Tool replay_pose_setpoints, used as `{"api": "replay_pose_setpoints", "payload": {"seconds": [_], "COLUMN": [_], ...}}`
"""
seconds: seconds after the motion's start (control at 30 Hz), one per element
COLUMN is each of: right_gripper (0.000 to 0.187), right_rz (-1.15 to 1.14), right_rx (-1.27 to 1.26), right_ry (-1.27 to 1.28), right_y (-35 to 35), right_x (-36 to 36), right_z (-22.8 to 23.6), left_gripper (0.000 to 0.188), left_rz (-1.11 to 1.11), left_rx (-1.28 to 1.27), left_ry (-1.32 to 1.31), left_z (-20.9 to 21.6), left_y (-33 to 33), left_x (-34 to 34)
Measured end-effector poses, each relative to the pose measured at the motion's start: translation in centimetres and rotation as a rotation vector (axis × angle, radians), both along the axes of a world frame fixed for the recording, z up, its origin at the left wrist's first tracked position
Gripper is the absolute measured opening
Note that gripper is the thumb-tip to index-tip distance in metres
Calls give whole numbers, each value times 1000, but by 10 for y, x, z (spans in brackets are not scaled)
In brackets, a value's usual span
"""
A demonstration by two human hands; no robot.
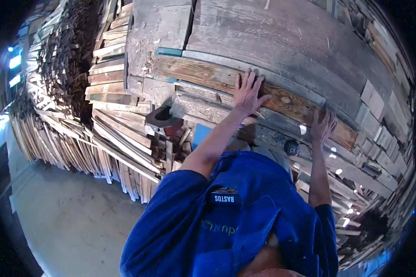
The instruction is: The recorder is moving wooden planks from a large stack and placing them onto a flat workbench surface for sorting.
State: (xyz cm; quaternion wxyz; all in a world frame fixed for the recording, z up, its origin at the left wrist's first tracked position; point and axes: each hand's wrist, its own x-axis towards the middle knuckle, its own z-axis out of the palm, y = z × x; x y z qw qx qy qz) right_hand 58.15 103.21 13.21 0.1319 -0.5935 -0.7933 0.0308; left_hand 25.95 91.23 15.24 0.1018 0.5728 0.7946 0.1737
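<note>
A long brown wooden plank (198, 71) with dark grain and knots lies across the worn grey bench (259, 27), slanting down to the right. My left hand (248, 94) rests on its middle part, fingers spread and thumb pointing right. Farther right, my right hand (323, 125) lies on the same plank near its right end, fingers stretched out. Neither hand is wrapped around anything. Behind the plank, a thin pale grey strip (282, 85) runs alongside it. A rough grey beam (201, 105) lies on the near side, left of my left forearm.
A dark, curved metal piece (164, 117) sits at the bench's near left. A small dark round object (291, 147) stands close to my body, below my right hand. Stacked boards (111, 78) and piles of scrap wood (60, 55) line the left; more boards (379, 124) lie right.
</note>
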Motion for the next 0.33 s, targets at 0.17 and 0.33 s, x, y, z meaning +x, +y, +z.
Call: {"api": "replay_pose_setpoints", "payload": {"seconds": [0.17,0.33], "right_gripper": [63,65], "right_rz": [-80,-152], "right_rx": [15,-22], "right_ry": [-42,-49], "right_y": [0,-1], "right_x": [-1,3], "right_z": [3,5], "left_gripper": [80,79], "left_rz": [-6,-14], "left_rx": [-40,-72], "left_ry": [-6,-27], "left_z": [5,4], "left_y": [7,10], "left_x": [0,6]}}
